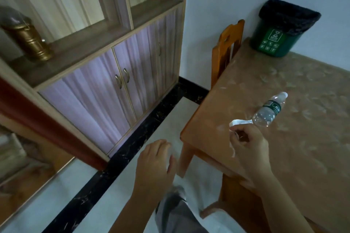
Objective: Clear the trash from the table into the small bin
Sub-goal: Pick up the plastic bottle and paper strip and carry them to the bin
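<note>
- Our right hand (250, 143) grip pinches white paper (239, 122) over the surface (312, 138) edge.
- Left hand (154, 164) grip loose, empty.
- Bottle (269, 109) lies at 1 o'clock of the paper; bin (278, 32) far corner, 12 o'clock.

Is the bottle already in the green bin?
No, the bottle lies on its side on the table, well short of the bin at the far corner.

A dark green plastic bin (272, 43) with a white recycling print holds a black liner bag (289, 15). The orange-brown wooden table (284, 138) carries a pale leaf pattern. The clear plastic bottle (269, 109) wears a green label and white cap.
</note>
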`<state>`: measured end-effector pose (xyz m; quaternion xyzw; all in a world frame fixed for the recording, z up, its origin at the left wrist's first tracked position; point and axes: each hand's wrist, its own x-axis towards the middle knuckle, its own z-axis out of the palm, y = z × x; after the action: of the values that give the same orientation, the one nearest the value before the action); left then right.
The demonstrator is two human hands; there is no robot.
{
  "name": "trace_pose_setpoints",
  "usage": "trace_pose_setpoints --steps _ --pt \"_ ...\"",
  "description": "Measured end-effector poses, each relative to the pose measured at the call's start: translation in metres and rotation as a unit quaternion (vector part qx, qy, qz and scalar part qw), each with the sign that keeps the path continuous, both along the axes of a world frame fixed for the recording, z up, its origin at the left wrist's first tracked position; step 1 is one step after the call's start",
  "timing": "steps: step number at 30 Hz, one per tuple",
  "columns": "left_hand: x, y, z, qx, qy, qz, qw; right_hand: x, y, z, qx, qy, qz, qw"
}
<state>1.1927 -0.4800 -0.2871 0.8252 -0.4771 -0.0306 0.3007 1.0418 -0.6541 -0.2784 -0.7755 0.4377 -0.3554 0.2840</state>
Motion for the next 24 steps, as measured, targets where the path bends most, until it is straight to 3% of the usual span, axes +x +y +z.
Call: trace_pose_setpoints --steps 5,12,20,24 --pt "0.040 -0.080 0.010 0.011 -0.017 -0.058 0.998 0.024 -0.063 0.002 -0.017 -0.012 -0.042 0.999" --pt "0.055 -0.192 0.013 0.010 -0.031 -0.170 0.985 0.008 -0.130 0.006 -0.026 -0.033 -0.174 0.984" --pt "0.021 -0.302 -0.011 0.036 0.021 -0.323 0.945 -0.039 -0.151 -0.009 0.001 -0.023 -0.355 0.935" --pt "-0.011 -0.357 -0.024 0.084 0.107 -0.364 0.921 -0.056 -0.154 -0.018 0.029 -0.029 -0.444 0.895"
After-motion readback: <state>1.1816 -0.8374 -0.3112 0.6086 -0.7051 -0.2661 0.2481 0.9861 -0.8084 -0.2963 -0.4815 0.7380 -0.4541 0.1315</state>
